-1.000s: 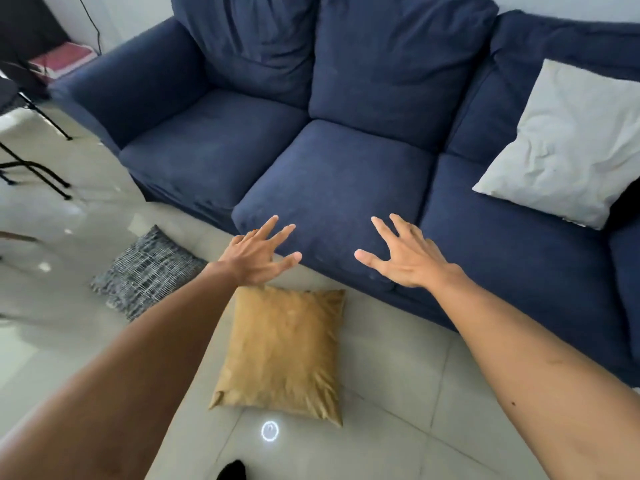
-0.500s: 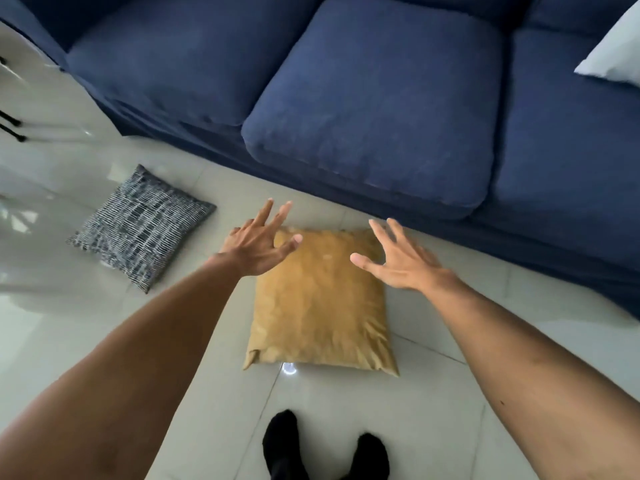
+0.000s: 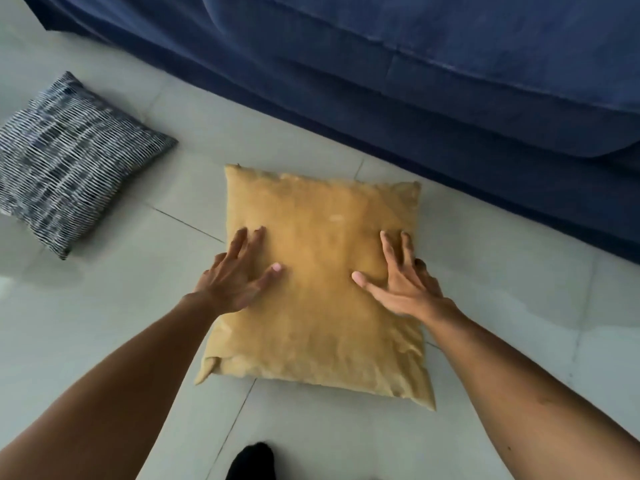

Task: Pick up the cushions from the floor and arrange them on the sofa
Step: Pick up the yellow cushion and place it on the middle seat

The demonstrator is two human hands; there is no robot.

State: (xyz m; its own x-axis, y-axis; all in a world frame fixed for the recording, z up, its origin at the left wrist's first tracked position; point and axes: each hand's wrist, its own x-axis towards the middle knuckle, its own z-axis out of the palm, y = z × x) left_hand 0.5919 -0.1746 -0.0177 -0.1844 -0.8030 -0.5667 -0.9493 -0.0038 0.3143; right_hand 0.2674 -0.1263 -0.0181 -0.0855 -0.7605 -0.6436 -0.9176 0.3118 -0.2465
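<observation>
Now, mustard cushion point(image 3: 322, 289): lies flat on the tiled floor point(image 3: 114, 306), just in front of the sofa point(image 3: 450, 81) base, its far edge near the sofa skirt but apart from it; plain fabric, no label or writing to read.
Left hand point(image 3: 235, 275): spread wide, fingers fanned, palm down on the left side of the mustard cushion; thumb laid toward the cushion's middle, outer fingers reaching past its left edge.
Right hand point(image 3: 405, 282): likewise spread wide and flat on the right side of the mustard cushion, thumb pointing inward; fingertips near the right edge. Neither hand is closed around the fabric.
Patterned cushion point(image 3: 69, 161): dark blue with rows of short white dashes, flat on the floor well to the left of the mustard cushion and a little farther off; not touching it. No writing.
Sofa: dark blue, behind the mustard cushion across the top of the view; only the seat front and skirt show.
Floor: pale glossy tiles with thin grout lines, one running under the mustard cushion.
Foot in dark sock point(image 3: 251, 462): at the bottom edge, nearer the viewer than the mustard cushion, apart from it.
Obstructions: both forearms cross the lower corners of the view, covering some floor.
</observation>
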